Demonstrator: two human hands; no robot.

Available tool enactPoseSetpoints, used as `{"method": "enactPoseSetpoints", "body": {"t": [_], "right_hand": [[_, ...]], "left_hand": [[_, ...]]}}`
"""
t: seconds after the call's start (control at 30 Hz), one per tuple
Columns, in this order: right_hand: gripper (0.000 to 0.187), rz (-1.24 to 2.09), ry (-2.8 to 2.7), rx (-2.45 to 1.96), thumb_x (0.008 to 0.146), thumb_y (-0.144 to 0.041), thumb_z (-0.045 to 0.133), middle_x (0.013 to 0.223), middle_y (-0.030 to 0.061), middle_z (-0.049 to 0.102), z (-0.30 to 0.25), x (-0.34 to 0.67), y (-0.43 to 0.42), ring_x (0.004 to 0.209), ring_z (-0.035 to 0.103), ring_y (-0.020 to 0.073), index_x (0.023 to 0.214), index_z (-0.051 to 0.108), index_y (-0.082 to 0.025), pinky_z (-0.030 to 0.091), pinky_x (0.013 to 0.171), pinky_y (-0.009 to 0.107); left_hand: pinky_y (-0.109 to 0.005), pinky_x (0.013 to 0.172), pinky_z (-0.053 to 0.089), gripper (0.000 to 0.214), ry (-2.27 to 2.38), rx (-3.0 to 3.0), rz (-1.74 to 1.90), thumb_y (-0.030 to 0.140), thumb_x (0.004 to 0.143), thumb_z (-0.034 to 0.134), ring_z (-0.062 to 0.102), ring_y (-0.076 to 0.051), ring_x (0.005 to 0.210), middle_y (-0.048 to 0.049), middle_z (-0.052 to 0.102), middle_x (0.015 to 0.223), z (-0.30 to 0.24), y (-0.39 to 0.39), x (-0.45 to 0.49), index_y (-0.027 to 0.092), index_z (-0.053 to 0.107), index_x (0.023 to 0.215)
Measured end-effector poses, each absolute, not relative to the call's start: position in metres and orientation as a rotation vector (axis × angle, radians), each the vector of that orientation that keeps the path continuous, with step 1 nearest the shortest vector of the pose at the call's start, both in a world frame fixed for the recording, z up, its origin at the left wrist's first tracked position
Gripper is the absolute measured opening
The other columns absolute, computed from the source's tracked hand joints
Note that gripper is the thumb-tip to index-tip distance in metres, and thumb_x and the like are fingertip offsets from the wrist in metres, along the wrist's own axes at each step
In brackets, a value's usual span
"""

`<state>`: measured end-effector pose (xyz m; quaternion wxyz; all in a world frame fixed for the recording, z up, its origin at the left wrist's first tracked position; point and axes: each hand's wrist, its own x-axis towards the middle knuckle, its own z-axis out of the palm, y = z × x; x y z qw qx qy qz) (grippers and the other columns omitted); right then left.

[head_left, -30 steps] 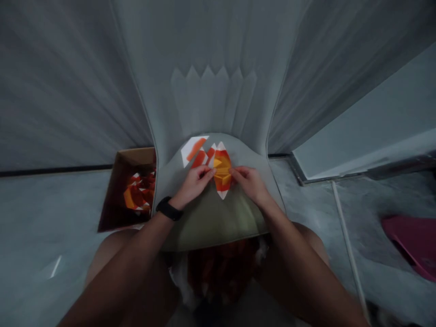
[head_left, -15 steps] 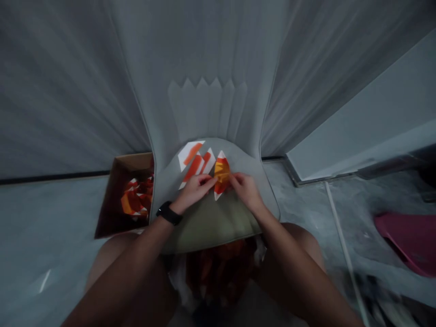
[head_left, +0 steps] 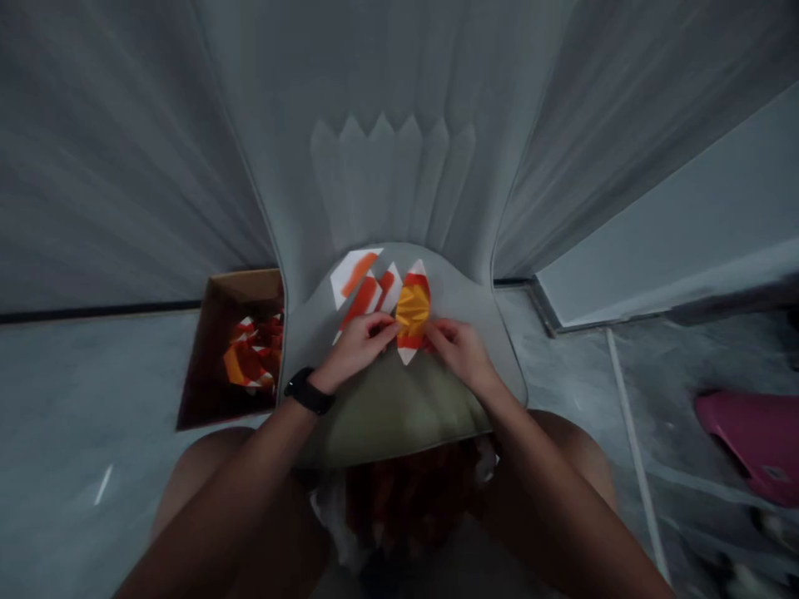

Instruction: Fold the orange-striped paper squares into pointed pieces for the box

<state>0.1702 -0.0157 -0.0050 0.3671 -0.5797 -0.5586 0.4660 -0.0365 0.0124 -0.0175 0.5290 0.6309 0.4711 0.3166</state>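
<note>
Between my hands stands an orange, yellow and white folded paper piece with pointed white ends, its creased yellow middle facing up. My left hand, with a black watch on the wrist, pinches its left edge. On the opposite edge my right hand is closed with thumb and fingers together. Just beyond my left hand, several flat orange-and-white paper pieces lie on the grey chair seat. My fingers partly cover the nearest of them.
A cardboard box with orange-and-white folded pieces is on the floor left of the chair. More orange pieces lie in shadow below the seat, between my legs. A magenta plastic object stands on the floor at right.
The paper piece has been spread wider, so more of its yellow middle shows. Both hands still hold its edges. The view has shifted slightly.
</note>
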Motion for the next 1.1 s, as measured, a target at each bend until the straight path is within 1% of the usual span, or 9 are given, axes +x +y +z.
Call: {"method": "enactPoseSetpoints", "body": {"t": [0.17,0.53,0.63,0.7,0.8,0.93,1.0,1.07,1.1], "right_hand": [[0.038,1.193,-1.540,-1.444,0.092,-0.047,0.057,0.064,0.0020,0.066,0.008,0.178,-0.004,0.061,0.060,0.0145,0.069,0.066,-0.018,0.046,0.061,0.025],[0.042,1.275,-1.616,-1.300,0.091,-0.055,0.057,0.065,0.0013,0.065,0.010,0.181,-0.010,0.063,0.059,0.0151,0.072,0.067,-0.019,0.046,0.064,0.027],[0.041,1.370,-1.643,-1.212,0.088,-0.057,0.060,0.069,0.0017,0.068,0.017,0.173,-0.021,0.066,0.061,0.0159,0.075,0.069,-0.019,0.049,0.067,0.028],[0.044,1.423,-1.604,-1.201,0.084,-0.062,0.063,0.071,0.0028,0.070,0.022,0.166,-0.031,0.068,0.063,0.0171,0.077,0.070,-0.019,0.051,0.069,0.029],[0.053,1.398,-1.442,-1.281,0.078,-0.070,0.063,0.077,0.0057,0.073,0.022,0.161,-0.055,0.071,0.066,0.0198,0.084,0.072,-0.018,0.054,0.073,0.033],[0.060,1.240,-1.262,-1.465,0.070,-0.077,0.065,0.078,0.0091,0.075,0.009,0.177,-0.113,0.073,0.069,0.0229,0.081,0.072,-0.018,0.057,0.073,0.035],[0.057,1.189,-1.206,-1.577,0.070,-0.073,0.069,0.080,0.0099,0.076,0.002,0.191,-0.147,0.076,0.071,0.0248,0.084,0.073,-0.018,0.057,0.072,0.034],[0.054,1.126,-1.146,-1.685,0.072,-0.068,0.069,0.083,0.0100,0.077,-0.002,0.203,-0.179,0.080,0.072,0.0266,0.090,0.074,-0.018,0.057,0.070,0.034],[0.052,1.125,-1.172,-1.720,0.073,-0.066,0.068,0.088,0.0107,0.078,-0.002,0.208,-0.192,0.084,0.073,0.0276,0.092,0.074,-0.017,0.058,0.073,0.034]], "left_hand": [[-0.021,0.050,0.033,0.034,1.085,1.487,0.731,0.050,0.091,0.061,0.046,-0.009,0.054,0.0021,0.056,0.064,-0.009,0.018,-0.039,0.016,0.067,0.088],[-0.022,0.052,0.035,0.034,1.061,1.518,0.761,0.049,0.092,0.059,0.046,-0.009,0.055,0.0022,0.054,0.065,0.007,0.000,-0.047,0.016,0.066,0.089],[-0.022,0.054,0.036,0.036,1.065,1.555,0.767,0.050,0.092,0.058,0.046,-0.010,0.057,0.0022,0.054,0.066,0.016,-0.021,-0.056,0.015,0.066,0.088],[-0.022,0.055,0.036,0.037,1.123,1.562,0.795,0.051,0.092,0.057,0.046,-0.010,0.058,0.0020,0.054,0.066,0.024,-0.042,-0.067,0.015,0.067,0.087],[-0.022,0.056,0.038,0.039,1.300,1.555,0.881,0.052,0.091,0.057,0.049,-0.011,0.061,0.0008,0.057,0.068,0.034,-0.077,-0.102,0.015,0.068,0.085],[-0.022,0.052,0.039,0.040,1.458,1.475,0.929,0.055,0.086,0.061,0.052,-0.012,0.060,-0.0010,0.063,0.070,0.037,-0.111,-0.186,0.016,0.070,0.085],[-0.022,0.050,0.039,0.040,1.549,1.420,0.874,0.056,0.081,0.065,0.052,-0.013,0.055,-0.0009,0.064,0.064,0.034,-0.113,-0.230,0.016,0.071,0.080],[-0.023,0.050,0.040,0.034,1.719,1.340,0.841,0.051,0.075,0.072,0.054,-0.014,0.054,-0.0017,0.065,0.061,0.029,-0.107,-0.266,0.016,0.071,0.073],[-0.024,0.051,0.041,0.031,1.816,1.288,0.845,0.047,0.071,0.074,0.056,-0.015,0.054,-0.0022,0.065,0.058,0.026,-0.102,-0.278,0.017,0.070,0.068]]}}
